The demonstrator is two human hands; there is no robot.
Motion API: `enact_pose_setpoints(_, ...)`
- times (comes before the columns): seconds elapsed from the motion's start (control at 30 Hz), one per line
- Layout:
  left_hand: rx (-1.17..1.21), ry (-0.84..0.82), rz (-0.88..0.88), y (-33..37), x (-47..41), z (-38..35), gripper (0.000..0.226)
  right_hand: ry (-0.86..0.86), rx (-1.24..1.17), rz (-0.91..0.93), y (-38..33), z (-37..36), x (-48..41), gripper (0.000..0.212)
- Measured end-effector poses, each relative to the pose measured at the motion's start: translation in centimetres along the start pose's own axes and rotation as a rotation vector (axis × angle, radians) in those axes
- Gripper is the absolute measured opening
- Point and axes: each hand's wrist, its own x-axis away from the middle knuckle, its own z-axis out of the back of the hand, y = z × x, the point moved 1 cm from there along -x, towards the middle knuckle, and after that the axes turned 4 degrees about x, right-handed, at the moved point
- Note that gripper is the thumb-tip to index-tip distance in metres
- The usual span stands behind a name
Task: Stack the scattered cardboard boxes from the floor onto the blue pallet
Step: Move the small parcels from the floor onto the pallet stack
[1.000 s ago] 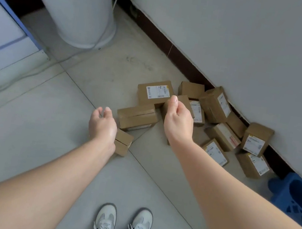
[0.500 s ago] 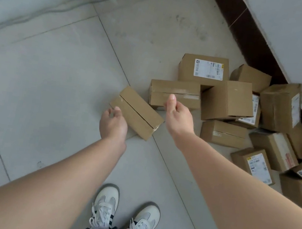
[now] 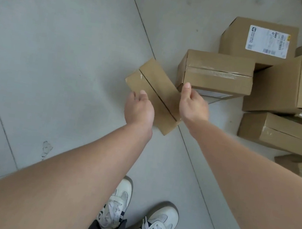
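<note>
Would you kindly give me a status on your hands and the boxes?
Left hand and right hand open, flanking the nearest box. Box not yet gripped. Next box close beyond right hand. Pallet out of view.

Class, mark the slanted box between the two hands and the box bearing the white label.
slanted box (image 3: 157, 80): head view, on its top face.
labelled box (image 3: 267, 41): head view, on its white label.

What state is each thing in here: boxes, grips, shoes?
Small box: shut, taped, on floor.
Taped box: shut, tape across top.
Labelled box: shut, label facing up.
Left grip: at small box's left, hold unclear.
Right grip: at its right, hold unclear.
Shoes: laced.
</note>
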Motion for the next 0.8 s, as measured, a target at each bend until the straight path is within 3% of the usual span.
enact_pose_setpoints(0.1,-0.031,0.016,0.008,-0.9,-0.7,0.4,0.047,-0.074,0.0,0.03,0.2,-1.6,0.2,0.065)
enact_pose_setpoints(0.3,-0.232,0.077,-0.081,-1.1,-2.1,2.1,0.057,-0.373,-0.306,-0.004,-1.2,-5.2,2.1,0.062)
enact_pose_setpoints(0.43,-0.472,0.102,-0.142,-1.6,-4.1,4.7,0.065,-0.275,-0.493,-0.063,-1.6,-7.6,2.1,0.053)
enact_pose_setpoints(0.5,-0.529,0.098,-0.162,-1.9,-5.0,5.9,0.075,-0.203,-0.468,-0.082,-1.4,-8.8,1.7,0.05)
enact_pose_setpoints(0.8,-0.355,0.114,-0.235,-2.8,-9.2,8.3,0.058,-0.156,-0.423,0.03,-0.8,-14.5,0.4,0.046)
